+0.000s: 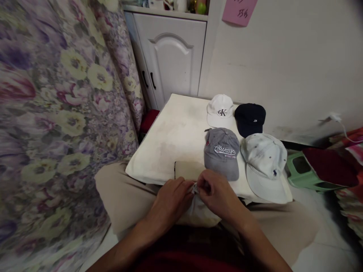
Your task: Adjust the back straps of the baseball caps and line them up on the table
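Observation:
At the front edge of the cream-covered table (167,132), both hands are closed on a beige cloth item that looks like a cap (200,215). My left hand (174,196) pinches a small pale gathered bit of it from the left. From the right, the curled fingers of my right hand (214,190) grip the same spot. Most of the item is hidden under my hands. Just beyond my right hand lies a grey cap (221,153) with white "Always" lettering. A pale cap (265,164) with a small dark emblem sits to its right.
Behind these are a white cap (220,110) marked CK and a navy cap (249,118). A floral curtain (70,113) hangs at left, with a white cabinet (172,56) at the back. A green stool (304,172) stands to the right of the table.

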Tool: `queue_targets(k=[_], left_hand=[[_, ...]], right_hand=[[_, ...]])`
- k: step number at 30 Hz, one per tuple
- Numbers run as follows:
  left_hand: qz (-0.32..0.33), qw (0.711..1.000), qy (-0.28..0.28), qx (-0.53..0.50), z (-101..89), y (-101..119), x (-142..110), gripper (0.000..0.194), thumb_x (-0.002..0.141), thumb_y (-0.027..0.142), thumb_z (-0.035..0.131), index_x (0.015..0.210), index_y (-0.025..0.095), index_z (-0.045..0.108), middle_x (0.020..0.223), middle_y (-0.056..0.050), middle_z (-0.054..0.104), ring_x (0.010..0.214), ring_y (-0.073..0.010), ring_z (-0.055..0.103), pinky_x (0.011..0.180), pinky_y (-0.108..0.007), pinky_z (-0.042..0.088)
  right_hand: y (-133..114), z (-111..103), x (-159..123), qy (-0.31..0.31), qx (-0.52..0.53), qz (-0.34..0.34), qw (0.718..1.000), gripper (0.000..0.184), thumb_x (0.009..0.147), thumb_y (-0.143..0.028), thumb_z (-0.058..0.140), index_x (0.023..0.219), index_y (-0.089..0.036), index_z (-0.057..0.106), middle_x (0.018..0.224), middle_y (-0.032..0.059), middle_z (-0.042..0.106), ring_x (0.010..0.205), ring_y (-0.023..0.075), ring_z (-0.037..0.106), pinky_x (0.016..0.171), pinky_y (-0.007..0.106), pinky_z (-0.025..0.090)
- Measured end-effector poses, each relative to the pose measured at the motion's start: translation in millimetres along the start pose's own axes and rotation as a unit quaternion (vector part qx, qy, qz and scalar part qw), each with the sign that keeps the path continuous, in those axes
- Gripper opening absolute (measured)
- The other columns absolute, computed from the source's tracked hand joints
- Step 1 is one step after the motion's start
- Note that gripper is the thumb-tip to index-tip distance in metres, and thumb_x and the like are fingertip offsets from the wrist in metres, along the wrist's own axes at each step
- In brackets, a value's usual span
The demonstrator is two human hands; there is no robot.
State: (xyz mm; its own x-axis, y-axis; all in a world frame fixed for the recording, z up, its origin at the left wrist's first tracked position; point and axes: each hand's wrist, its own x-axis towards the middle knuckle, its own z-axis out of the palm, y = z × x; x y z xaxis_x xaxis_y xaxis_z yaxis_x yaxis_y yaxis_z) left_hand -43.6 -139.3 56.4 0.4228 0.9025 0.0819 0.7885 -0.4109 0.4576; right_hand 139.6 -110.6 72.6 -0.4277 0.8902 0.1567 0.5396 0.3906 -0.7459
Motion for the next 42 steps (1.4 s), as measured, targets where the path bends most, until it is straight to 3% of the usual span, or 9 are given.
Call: queue_targets(k=[13, 21, 25, 32, 42], left_hand=[[0.0, 1.0, 0.003, 0.029, 2.7, -1.6, 0.3, 0.022, 0.095, 0.02, 0.053, 0.116, 0.021, 0.059, 0.094, -0.005, 0.064, 0.086, -0.0217, 0.06, 0.074, -0.034, 0.045], [0.002, 0.999, 0.009, 0.048, 4.1, -1.0, 2.9, 0.017, 0.094, 0.018, 0.053, 0.109, 0.021, 0.061, 0.089, -0.004, 0.064, 0.082, -0.0207, 0.06, 0.072, -0.032, 0.045], [-0.005, 0.999, 0.006, 0.034, 0.5, 0.8, 3.2, 0.019, 0.093, 0.018, 0.053, 0.111, 0.021, 0.06, 0.092, -0.004, 0.065, 0.083, -0.0209, 0.061, 0.073, -0.033, 0.046], [-0.004, 1.0, 0.014, -0.004, -2.8, 0.2, 1.0, 0.021, 0.094, 0.019, 0.056, 0.114, 0.02, 0.058, 0.098, -0.006, 0.064, 0.09, -0.0239, 0.06, 0.077, -0.036, 0.046], [-0.008, 1.0, -0.006, 0.021, -2.2, 0.2, 1.5, 0.015, 0.093, 0.018, 0.055, 0.108, 0.018, 0.06, 0.093, -0.006, 0.064, 0.085, -0.0239, 0.059, 0.074, -0.035, 0.044]], right_hand=[[-4.6, 1.2, -0.8, 0.012, -0.068, -0.018, 0.997, 0.02, 0.077, 0.0, 0.048, 0.078, -0.02, 0.047, 0.078, 0.0008, 0.053, 0.068, 0.0159, 0.048, 0.062, 0.029, 0.033], [-7.7, 4.9, -0.1, -0.017, -0.117, -0.022, 0.993, 0.019, 0.082, -0.001, 0.046, 0.08, -0.019, 0.049, 0.079, 0.0031, 0.054, 0.067, 0.0169, 0.049, 0.058, 0.029, 0.03], [-3.2, 1.6, 1.4, -0.008, -0.064, -0.021, 0.998, 0.018, 0.079, -0.002, 0.05, 0.078, -0.02, 0.051, 0.075, 0.0006, 0.056, 0.067, 0.0156, 0.051, 0.06, 0.028, 0.033], [6.6, -8.9, 3.7, -0.03, 0.076, 0.049, 0.995, 0.012, 0.08, -0.008, 0.058, 0.078, -0.021, 0.057, 0.067, -0.0026, 0.059, 0.062, 0.0143, 0.055, 0.057, 0.025, 0.036], [2.2, -9.9, 7.0, -0.073, -0.069, -0.068, 0.993, 0.021, 0.078, -0.001, 0.047, 0.082, -0.02, 0.052, 0.078, 0.0001, 0.059, 0.068, 0.0151, 0.051, 0.061, 0.027, 0.031]])
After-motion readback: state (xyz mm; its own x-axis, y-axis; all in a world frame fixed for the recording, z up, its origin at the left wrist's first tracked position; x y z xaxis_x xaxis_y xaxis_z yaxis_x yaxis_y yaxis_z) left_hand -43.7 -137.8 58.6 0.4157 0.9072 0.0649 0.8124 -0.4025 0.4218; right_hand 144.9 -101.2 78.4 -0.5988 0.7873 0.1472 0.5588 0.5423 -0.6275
